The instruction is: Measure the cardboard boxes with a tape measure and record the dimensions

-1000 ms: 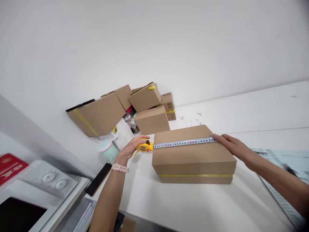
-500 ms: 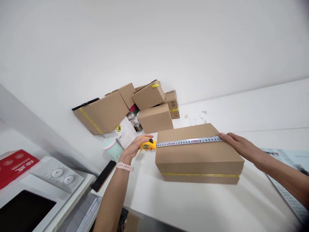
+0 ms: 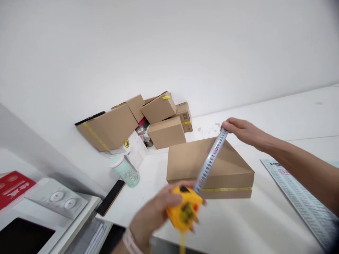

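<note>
My left hand (image 3: 161, 208) is closed around the yellow case of a tape measure (image 3: 184, 208), slightly blurred, in front of the cardboard box. My right hand (image 3: 238, 129) pinches the free end of the pulled-out metal blade (image 3: 210, 162). The blade slants up and away to the right, across the box's top as I see it. The cardboard box (image 3: 190, 155) lies on the white table (image 3: 275, 208), a yellow strip running along its front side. Whether the blade touches the box I cannot tell.
Several cardboard boxes (image 3: 113, 125) stand against the wall at the back left. Near them are a mint-green cup (image 3: 127, 173) and a white paper bag (image 3: 136, 150). A microwave (image 3: 39, 208) fills the lower left. A printed sheet (image 3: 291, 190) lies at the right.
My left hand has brought the tape case toward me and right, off the box's left edge. My right hand has lifted the blade end away and left. The blade now runs diagonally.
</note>
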Available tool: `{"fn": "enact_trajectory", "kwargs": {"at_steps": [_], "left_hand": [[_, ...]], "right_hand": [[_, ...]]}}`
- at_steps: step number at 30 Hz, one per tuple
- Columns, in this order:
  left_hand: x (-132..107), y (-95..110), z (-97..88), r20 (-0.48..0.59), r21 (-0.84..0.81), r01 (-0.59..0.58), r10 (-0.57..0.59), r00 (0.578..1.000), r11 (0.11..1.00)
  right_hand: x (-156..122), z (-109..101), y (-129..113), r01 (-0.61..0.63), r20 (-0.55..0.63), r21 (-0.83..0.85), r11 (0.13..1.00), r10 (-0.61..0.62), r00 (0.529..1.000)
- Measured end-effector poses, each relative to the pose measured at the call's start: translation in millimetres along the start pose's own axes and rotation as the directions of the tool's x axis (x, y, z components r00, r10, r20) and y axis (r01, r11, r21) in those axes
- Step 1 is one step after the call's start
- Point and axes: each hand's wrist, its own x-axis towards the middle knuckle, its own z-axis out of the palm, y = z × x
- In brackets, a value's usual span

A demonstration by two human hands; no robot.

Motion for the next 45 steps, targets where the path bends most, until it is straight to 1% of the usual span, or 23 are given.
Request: {"fn": "enact_trajectory", "kwargs": {"at_steps": [1, 2, 3, 4, 5, 6, 8, 9, 11, 13, 16, 19, 21, 25, 29, 33, 35, 39, 41, 43, 44, 45], "left_hand": [[2.5, -16.7, 17.6, 0.08, -0.191, 0.067, -0.052, 0.995, 0.979], [7.6, -32.6, 34.1, 0.15, -0.321, 0.124, -0.079, 0.985, 0.939], [14.8, -46.3, 49.2, 0.16, -0.398, 0.124, -0.065, 0.985, 0.909], [23.5, -57.0, 62.6, 0.147, -0.461, 0.1, -0.036, 0.988, 0.882], [32.8, -64.2, 74.0, 0.107, -0.519, 0.041, 0.017, 0.994, 0.854], [42.0, -67.9, 83.3, 0.065, -0.54, -0.015, 0.06, 0.996, 0.842], [57.0, -67.5, 95.5, -0.016, -0.556, -0.098, 0.107, 0.994, 0.825], [62.0, -65.2, 98.8, -0.044, -0.556, -0.118, 0.112, 0.993, 0.823], [67.1, -61.4, 101.8, -0.073, -0.567, -0.131, 0.109, 0.991, 0.813], [68.0, -62.3, 102.9, -0.057, -0.594, -0.125, 0.113, 0.992, 0.795], [68.0, -72.2, 106.5, -0.005, -0.651, -0.084, 0.107, 0.994, 0.754], [69.7, -82.4, 112.6, -0.021, -0.678, -0.086, 0.098, 0.995, 0.73], [70.4, -85.4, 115.1, -0.024, -0.673, -0.083, 0.091, 0.996, 0.735], [67.1, -84.6, 113.5, 0.029, -0.66, -0.016, 0.046, 0.998, 0.751], [63.6, -84.3, 109.4, 0.024, -0.645, -0.015, 0.04, 0.999, 0.764], [63.6, -86.7, 107.2, 0.044, -0.647, -0.011, 0.052, 0.998, 0.763], [63.0, -86.9, 107.7, 0.034, -0.648, -0.022, 0.057, 0.998, 0.761], [60.2, -81.5, 113.9, -0.002, -0.651, -0.019, 0.024, 1.0, 0.759], [57.5, -76.0, 116.7, -0.02, -0.667, -0.03, 0.022, 1.0, 0.745], [50.9, -70.5, 114.4, -0.033, -0.655, -0.044, 0.03, 0.999, 0.755], [45.1, -68.5, 109.9, -0.036, -0.631, -0.053, 0.038, 0.999, 0.774], [37.2, -67.7, 102.6, -0.042, -0.593, -0.067, 0.052, 0.998, 0.802]], "right_hand": [[7.0, 7.3, -3.7, 0.033, 0.079, -0.036, 0.999, -0.03, 0.996], [14.1, 15.4, -5.8, 0.062, 0.161, -0.077, 0.995, -0.049, 0.986], [21.4, 23.9, -6.5, 0.085, 0.229, -0.113, 0.99, -0.057, 0.972], [28.7, 32.0, -5.9, 0.1, 0.272, -0.137, 0.985, -0.059, 0.961], [35.9, 39.3, -4.1, 0.106, 0.295, -0.161, 0.981, -0.054, 0.954], [42.9, 45.6, -1.3, 0.103, 0.305, -0.183, 0.978, -0.044, 0.951], [54.9, 54.5, 5.9, 0.089, 0.306, -0.208, 0.974, -0.022, 0.952], [59.6, 57.5, 9.7, 0.081, 0.303, -0.214, 0.973, -0.013, 0.953], [65.2, 61.3, 16.7, 0.074, 0.306, -0.221, 0.972, -0.003, 0.952], [65.8, 63.2, 21.6, 0.071, 0.311, -0.215, 0.974, -0.001, 0.95], [59.9, 62.3, 24.9, 0.072, 0.335, -0.166, 0.983, -0.013, 0.942], [52.1, 57.8, 26.0, 0.072, 0.374, -0.107, 0.992, -0.026, 0.927], [48.7, 54.9, 27.1, 0.073, 0.39, -0.088, 0.993, -0.033, 0.92], [47.5, 53.9, 30.2, 0.089, 0.398, -0.073, 0.993, -0.053, 0.916], [50.1, 56.5, 32.1, 0.097, 0.388, -0.074, 0.992, -0.061, 0.92], [52.7, 57.8, 33.5, 0.103, 0.382, -0.073, 0.992, -0.067, 0.922], [53.5, 58.2, 35.0, 0.109, 0.383, -0.068, 0.992, -0.075, 0.921], [53.4, 60.4, 37.2, 0.115, 0.384, -0.047, 0.992, -0.089, 0.919], [52.1, 60.7, 35.1, 0.117, 0.371, -0.03, 0.993, -0.098, 0.924], [49.1, 57.5, 30.0, 0.121, 0.326, -0.011, 0.993, -0.111, 0.939], [46.5, 53.9, 26.7, 0.123, 0.278, 0.008, 0.992, -0.12, 0.953], [42.7, 48.8, 23.7, 0.119, 0.205, 0.042, 0.992, -0.126, 0.971]]}}
